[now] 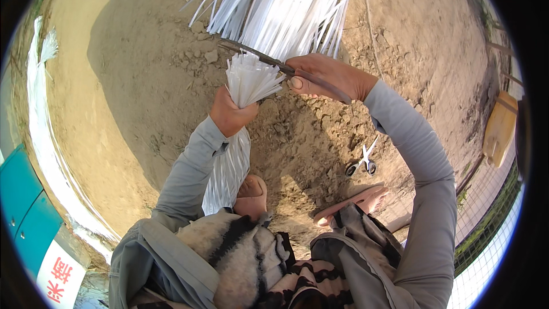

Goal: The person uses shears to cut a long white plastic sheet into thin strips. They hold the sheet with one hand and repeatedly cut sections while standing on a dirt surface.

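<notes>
My left hand [233, 113] is closed round a bundle of white plastic strips [252, 78], whose ends fan out above the fist and whose length trails down beside my left foot. In my right hand [328, 78] is the handle of a long, dark, narrow tool [257, 53], perhaps a blade; its far part reaches left across the top of the strip ends. Just beyond it, a larger sheaf of white strips [291, 8] lies on the ground. Scissors with dark handles [363, 161] lie spread on the soil below my right forearm.
My sandalled feet [251, 197] rest on dry, crumbly soil [296, 137]. Long white strips [47, 128] lie along the left, near a teal cabinet or box [25, 201] and a sign with red writing [60, 277]. At right are a yellowish wooden piece [501, 128] and wire mesh [493, 223].
</notes>
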A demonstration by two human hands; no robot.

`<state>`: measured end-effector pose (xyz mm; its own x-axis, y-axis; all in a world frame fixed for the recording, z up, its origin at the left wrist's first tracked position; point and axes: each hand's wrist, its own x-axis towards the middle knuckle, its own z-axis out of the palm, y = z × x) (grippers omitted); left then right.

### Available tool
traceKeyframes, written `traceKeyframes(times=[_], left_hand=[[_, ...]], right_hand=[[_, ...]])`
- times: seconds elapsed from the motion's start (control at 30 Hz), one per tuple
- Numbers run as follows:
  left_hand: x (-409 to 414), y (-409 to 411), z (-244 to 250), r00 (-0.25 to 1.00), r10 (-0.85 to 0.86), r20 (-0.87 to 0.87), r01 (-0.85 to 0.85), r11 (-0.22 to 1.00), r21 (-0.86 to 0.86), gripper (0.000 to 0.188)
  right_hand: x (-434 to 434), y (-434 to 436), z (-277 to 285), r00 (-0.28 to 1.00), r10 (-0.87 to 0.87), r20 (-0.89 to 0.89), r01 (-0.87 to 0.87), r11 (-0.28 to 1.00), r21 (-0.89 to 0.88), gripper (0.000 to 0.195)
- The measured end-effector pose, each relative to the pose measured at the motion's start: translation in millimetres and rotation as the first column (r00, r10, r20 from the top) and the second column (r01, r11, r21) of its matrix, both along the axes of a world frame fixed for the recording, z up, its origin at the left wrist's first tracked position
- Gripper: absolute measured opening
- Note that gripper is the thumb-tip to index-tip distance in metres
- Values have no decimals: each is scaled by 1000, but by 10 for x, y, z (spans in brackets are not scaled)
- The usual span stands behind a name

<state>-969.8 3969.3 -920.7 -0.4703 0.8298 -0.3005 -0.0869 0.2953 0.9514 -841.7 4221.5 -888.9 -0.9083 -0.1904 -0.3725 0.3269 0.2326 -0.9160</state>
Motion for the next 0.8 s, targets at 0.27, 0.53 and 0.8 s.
traceKeyframes(times=[0.27, 0.53, 0.8], left_hand=[[-2, 8, 6, 999, -30, -26, 30, 999, -21, 41], [-177, -167, -46, 967, 79, 242, -63, 995, -73, 45], [-255, -201, -56, 919, 83, 385, -40, 992, -117, 43]], right_hand=[[165, -81, -34, 998, -56, 30, 56, 998, -17, 75], [461, 165, 352, 953, -269, 143, 285, 953, -106, 74], [793, -57, 144, 985, -153, 77, 159, 985, -73, 71]])
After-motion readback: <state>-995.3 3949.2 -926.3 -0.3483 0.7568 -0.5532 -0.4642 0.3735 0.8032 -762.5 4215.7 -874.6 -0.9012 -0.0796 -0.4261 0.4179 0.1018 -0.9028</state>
